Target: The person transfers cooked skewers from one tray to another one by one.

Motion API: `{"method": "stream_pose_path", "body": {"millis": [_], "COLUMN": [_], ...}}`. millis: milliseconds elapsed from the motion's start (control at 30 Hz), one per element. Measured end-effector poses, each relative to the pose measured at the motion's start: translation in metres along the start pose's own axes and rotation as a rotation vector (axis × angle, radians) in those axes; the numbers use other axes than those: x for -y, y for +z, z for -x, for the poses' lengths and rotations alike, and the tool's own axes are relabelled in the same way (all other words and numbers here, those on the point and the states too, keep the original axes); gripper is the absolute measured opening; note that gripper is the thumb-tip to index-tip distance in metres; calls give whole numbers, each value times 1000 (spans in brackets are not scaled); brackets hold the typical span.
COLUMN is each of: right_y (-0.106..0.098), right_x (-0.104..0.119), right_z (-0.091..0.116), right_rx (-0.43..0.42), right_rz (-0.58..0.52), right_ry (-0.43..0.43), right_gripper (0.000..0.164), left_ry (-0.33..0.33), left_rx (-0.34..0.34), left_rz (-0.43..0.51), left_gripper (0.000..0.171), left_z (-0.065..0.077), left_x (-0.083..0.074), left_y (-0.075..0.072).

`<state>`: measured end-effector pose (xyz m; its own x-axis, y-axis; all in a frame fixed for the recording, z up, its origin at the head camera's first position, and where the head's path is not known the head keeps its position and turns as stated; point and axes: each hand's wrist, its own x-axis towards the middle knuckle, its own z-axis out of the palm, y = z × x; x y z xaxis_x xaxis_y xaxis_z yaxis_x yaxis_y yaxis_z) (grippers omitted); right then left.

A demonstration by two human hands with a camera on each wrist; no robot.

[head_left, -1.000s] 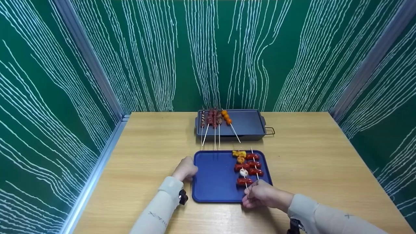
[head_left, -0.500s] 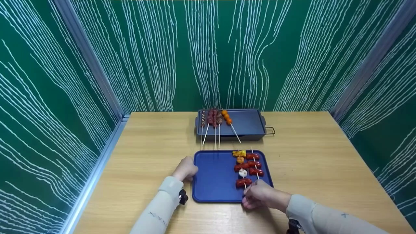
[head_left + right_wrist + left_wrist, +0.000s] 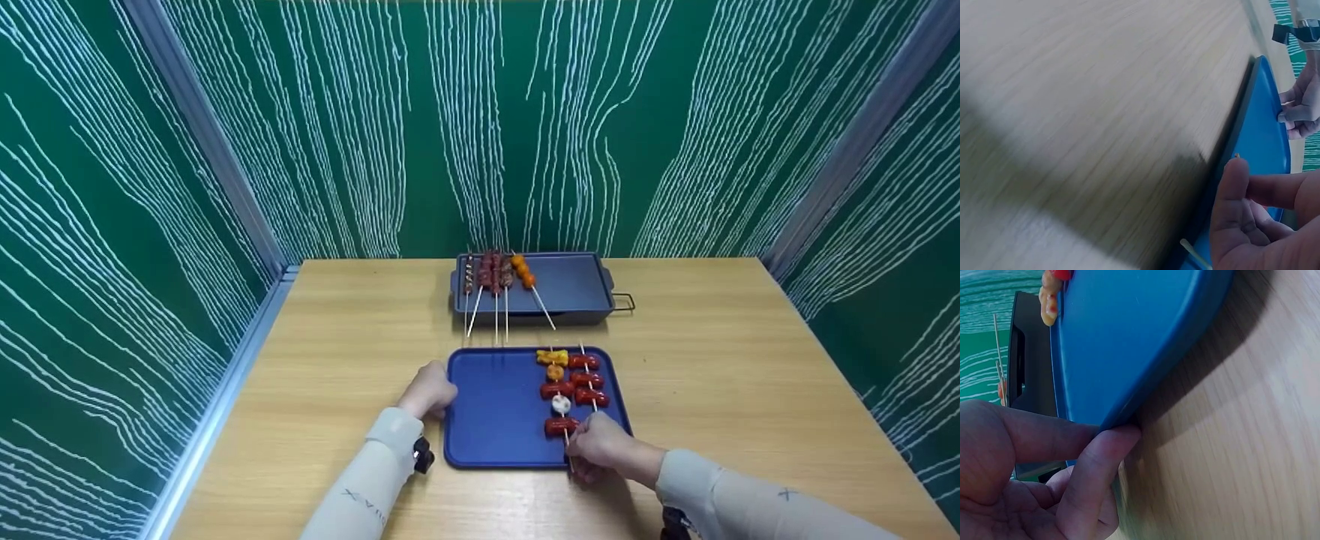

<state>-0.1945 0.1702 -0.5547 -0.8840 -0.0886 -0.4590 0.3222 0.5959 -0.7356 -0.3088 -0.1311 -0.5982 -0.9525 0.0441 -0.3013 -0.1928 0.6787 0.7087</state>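
Note:
The left hand (image 3: 429,388) pinches the left rim of a blue tray (image 3: 491,420); in the left wrist view its thumb and forefinger meet on the edge. At the tray's near right corner, the right hand (image 3: 602,444) pinches the stick of a mixed skewer (image 3: 556,389) bearing a yellow piece, an orange piece, red sausages and a white round slice. In the right wrist view only a tiny stick tip (image 3: 1237,155) shows above the pinching fingers. Alongside it on the tray lies a skewer of red sausages (image 3: 587,380), its lower stick partly hidden by the right hand.
Behind the tray stands a dark grill pan (image 3: 570,281) with a wire handle (image 3: 624,301) on its right. Several meat skewers (image 3: 495,271) and an orange ball skewer (image 3: 524,271) lie on its left half, sticks overhanging the front. A green patterned wall (image 3: 480,135) borders the wooden table (image 3: 360,315).
The mixed skewer has slid slightly toward the near edge of the tray, its lower end shifting a little left. The right hand's fingers have shifted on the stick; the left hand stays put.

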Motion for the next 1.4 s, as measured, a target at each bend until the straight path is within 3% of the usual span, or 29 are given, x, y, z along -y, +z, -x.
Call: {"method": "stream_pose_path", "body": {"millis": [67, 133, 300, 500, 900, 1167, 1400], "right_y": [1, 2, 2, 3, -13, -30, -40], "right_x": [0, 1, -1, -3, 15, 35, 45], "right_z": [0, -1, -4, -7, -6, -12, -14], "right_rx": [-24, -45, -63, -90, -82, -66, -77], "right_rz": [29, 52, 98, 128, 111, 43, 52], "right_ry": [-12, -21, -30, -48, -40, -72, -141], "right_gripper": [23, 24, 27, 26, 26, 43, 26], "left_ry": [19, -3, 0, 33, 36, 43, 43], "left_rx": [-10, -6, 29, 58, 21, 13, 7], "left_rz": [-8, -7, -7, -19, -23, -20, -21], "left_gripper": [19, 19, 19, 12, 12, 13, 13], "left_z": [5, 4, -31, -40, -30, -28, -29], "left_x": [-3, -4, 26, 36, 28, 27, 28], "left_y": [-1, -1, 11, 12, 11, 10, 11]}}
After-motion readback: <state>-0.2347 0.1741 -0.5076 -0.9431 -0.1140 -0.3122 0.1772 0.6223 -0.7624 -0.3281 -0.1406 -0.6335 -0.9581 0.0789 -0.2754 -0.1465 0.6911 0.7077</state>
